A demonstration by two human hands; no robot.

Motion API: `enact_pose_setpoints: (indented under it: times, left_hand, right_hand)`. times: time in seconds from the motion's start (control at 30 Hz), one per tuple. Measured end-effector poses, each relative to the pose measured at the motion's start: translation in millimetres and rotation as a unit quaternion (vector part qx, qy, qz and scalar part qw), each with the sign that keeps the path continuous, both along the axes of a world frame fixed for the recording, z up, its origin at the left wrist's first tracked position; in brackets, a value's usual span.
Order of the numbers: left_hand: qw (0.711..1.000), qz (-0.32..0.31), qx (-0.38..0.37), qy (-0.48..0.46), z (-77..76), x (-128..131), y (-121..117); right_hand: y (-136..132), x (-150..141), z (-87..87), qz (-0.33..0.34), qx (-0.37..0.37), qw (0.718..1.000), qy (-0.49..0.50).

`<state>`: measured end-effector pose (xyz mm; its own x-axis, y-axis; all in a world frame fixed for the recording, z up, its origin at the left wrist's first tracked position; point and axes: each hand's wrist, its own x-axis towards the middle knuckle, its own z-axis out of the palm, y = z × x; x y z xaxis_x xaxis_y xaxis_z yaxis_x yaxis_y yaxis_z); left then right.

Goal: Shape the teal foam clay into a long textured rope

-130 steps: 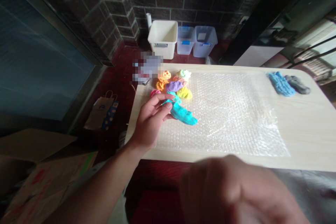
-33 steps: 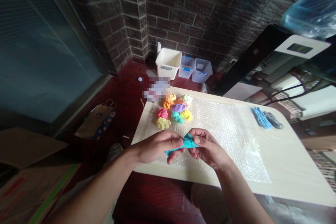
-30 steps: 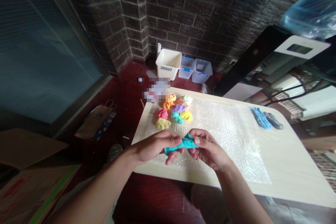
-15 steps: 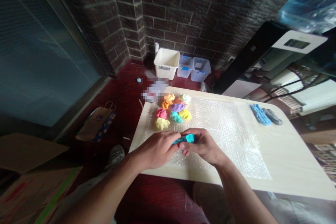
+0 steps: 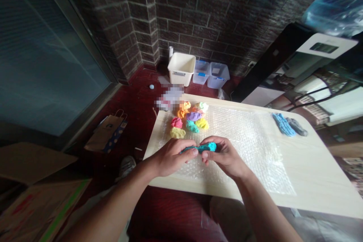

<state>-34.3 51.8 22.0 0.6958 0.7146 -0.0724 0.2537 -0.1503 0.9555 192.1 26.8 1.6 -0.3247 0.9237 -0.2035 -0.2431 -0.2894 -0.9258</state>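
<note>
Over the near edge of the bubble wrap (image 5: 244, 140), both my hands hold a teal sock (image 5: 208, 147), partly bunched up. My left hand (image 5: 174, 155) pinches its left end between thumb and fingers. My right hand (image 5: 222, 155) grips the thicker, rolled right end, its thumb on the near side. Just beyond my hands lies a cluster of balled-up socks, among them a pale yellow one (image 5: 177, 132), a red one (image 5: 176, 122), a green one (image 5: 192, 126), a yellow one (image 5: 202, 123) and a purple one (image 5: 194, 116).
On the right of the pale table (image 5: 317, 166) lie a blue sock (image 5: 283, 124) and a grey sock (image 5: 297, 126), laid flat. A cream bin (image 5: 181, 70) and two clear boxes (image 5: 217, 75) stand by the brick wall. Left on the floor are a paper bag (image 5: 103, 132) and a carton (image 5: 42, 208).
My left thumb and fingers have drawn back along the teal sock, so more of it shows as a narrow strip between my hands. The balled socks stay put; the view has shifted slightly.
</note>
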Motion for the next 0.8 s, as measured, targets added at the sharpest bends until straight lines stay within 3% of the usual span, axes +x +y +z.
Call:
enact_pose_setpoints:
  times: [0.33,0.6,0.8]
  left_hand:
    - [0.995,0.055,-0.053,-0.057,-1.5,-0.8,-0.5]
    - [0.991,0.064,-0.074,-0.093,-6.6,1.9,-2.9]
    - [0.989,0.048,-0.087,-0.110,-1.8,4.6,-2.1]
  right_hand:
    - [0.3,2.2,6.2,-0.044,0.004,0.999,0.020]
    - [0.6,0.9,6.0,-0.042,-0.010,0.998,0.046]
    - [1.1,1.4,4.9,-0.069,-0.007,0.995,0.069]
